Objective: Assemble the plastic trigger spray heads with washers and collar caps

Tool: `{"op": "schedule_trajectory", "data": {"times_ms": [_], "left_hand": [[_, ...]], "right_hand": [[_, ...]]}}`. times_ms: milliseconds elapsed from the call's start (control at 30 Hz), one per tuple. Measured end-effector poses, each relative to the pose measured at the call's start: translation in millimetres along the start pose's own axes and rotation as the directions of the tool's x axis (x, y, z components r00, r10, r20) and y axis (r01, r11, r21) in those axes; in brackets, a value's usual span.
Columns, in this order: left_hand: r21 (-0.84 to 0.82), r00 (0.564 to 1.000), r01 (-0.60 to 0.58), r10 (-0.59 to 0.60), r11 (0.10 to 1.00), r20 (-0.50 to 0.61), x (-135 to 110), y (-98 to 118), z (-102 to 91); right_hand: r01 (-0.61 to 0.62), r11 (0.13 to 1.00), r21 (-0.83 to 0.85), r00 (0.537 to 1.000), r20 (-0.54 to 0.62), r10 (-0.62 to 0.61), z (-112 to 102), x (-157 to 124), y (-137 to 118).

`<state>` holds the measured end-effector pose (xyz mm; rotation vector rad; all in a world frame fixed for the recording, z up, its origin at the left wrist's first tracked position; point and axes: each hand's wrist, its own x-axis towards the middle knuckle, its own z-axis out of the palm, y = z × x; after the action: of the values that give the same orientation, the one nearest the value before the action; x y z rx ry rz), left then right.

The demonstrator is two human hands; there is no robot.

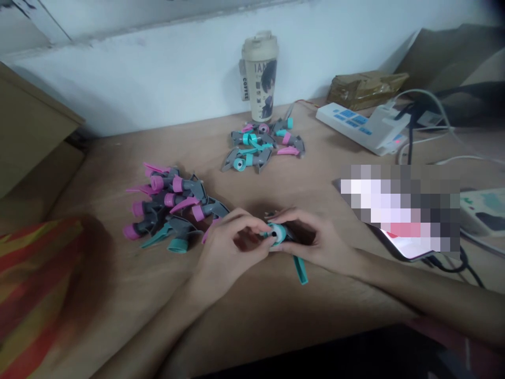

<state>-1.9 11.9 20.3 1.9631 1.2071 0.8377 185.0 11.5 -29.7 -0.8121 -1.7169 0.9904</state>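
Observation:
In the head view, a grey and teal trigger sprayer head (300, 269) is between my two hands above the table. Its round collar, with a white ring and a dark hole, faces me. My right hand (321, 239) grips the sprayer head from the right, thumb below and fingers above. Thumb and forefinger of my left hand (231, 250) pinch at the collar's left edge; whether a small part lies between them I cannot tell. Just left of that hand is a pile of sprayer heads (169, 200), mostly grey with pink collars, one teal.
Farther back lies a second pile of sprayer heads (256, 145), teal and pink, before a lidded coffee cup (260, 79). At the right are a white power strip (351, 126) with cables, a taped box (365, 87) and a phone (408, 250). A red-and-yellow striped bag (43, 295) sits at left.

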Motion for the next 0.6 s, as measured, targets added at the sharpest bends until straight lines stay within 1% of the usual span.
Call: {"op": "schedule_trajectory", "data": {"times_ms": [133, 200, 300, 367, 500, 600], "left_hand": [[0.083, 0.997, -0.047, 0.052, 0.995, -0.056, -3.4, 0.5, 4.1], [0.146, 0.993, -0.075, 0.088, 0.986, -0.08, -5.1, 1.2, 5.8], [0.199, 0.988, -0.117, 0.134, 0.973, -0.072, -7.2, 2.3, 7.4], [0.218, 0.987, -0.126, 0.144, 0.968, -0.068, -8.1, 2.8, 8.4], [0.287, 0.989, -0.052, 0.089, 0.957, -0.12, -8.1, 2.8, 11.7], [0.268, 0.99, -0.02, 0.056, 0.963, -0.129, -7.5, 1.8, 15.0]], "right_hand": [[0.041, 0.996, -0.077, 0.999, -0.03, -0.043, 1.1, -1.0, -1.0], [0.058, 0.991, -0.119, 0.998, -0.024, -0.061, 1.4, -1.4, -3.7], [0.092, 0.978, -0.189, 0.996, 0.006, -0.093, 0.8, -1.2, -8.6], [0.106, 0.967, -0.233, 0.994, 0.012, -0.106, 0.1, -0.8, -10.8], [0.096, 0.946, -0.31, 0.994, -0.024, -0.109, -1.0, -0.6, -12.1], [0.064, 0.94, -0.337, 0.995, -0.046, -0.084, -1.4, -0.5, -12.5]]}}
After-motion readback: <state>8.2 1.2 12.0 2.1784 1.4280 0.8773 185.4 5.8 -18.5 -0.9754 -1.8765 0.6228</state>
